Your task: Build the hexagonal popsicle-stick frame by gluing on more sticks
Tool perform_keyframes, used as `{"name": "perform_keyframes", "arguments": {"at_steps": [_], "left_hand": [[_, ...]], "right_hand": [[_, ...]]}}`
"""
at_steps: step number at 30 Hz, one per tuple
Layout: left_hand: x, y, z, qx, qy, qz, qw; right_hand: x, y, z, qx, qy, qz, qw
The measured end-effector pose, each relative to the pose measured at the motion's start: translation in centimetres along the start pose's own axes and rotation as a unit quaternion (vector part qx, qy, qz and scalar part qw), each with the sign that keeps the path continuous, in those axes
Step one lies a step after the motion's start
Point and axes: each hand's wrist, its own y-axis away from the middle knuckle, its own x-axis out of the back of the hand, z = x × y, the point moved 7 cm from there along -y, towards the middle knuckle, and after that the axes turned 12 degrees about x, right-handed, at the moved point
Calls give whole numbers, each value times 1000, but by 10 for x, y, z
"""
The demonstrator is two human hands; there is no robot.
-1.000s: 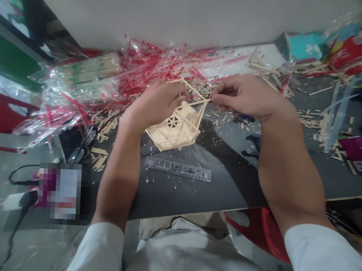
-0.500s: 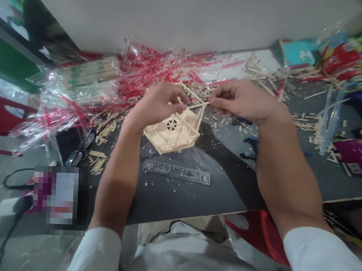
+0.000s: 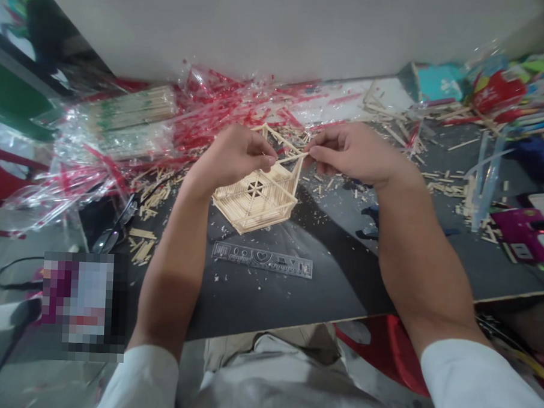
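A six-sided basket-like frame of thin wooden sticks rests on the dark tabletop, with spokes meeting at its centre. A slim wooden stick lies across its far upper side. Over the frame's left part, my left hand pinches the stick's left end between thumb and fingers. The thumb and forefinger of my right hand close on its other end, at the frame's upper right corner. Part of the frame is hidden behind my left hand. Nearer to me lies a clear stencil ruler.
Bundled sticks in plastic and red-striped wrappers pile up at the back left. Cut stick pieces lie to the left, more to the right. Glue sticks and a purple box are on the right. Eyeglasses rest at the left.
The view has shifted slightly. Both hands keep nearly the same hold on the stick at the frame's far side.
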Motion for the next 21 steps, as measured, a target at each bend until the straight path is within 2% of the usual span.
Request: {"name": "perform_keyframes", "arguments": {"at_steps": [21], "left_hand": [[1, 1, 1, -5, -17, 5, 1000]], "right_hand": [[2, 3, -4, 24, 0, -8, 1000]]}}
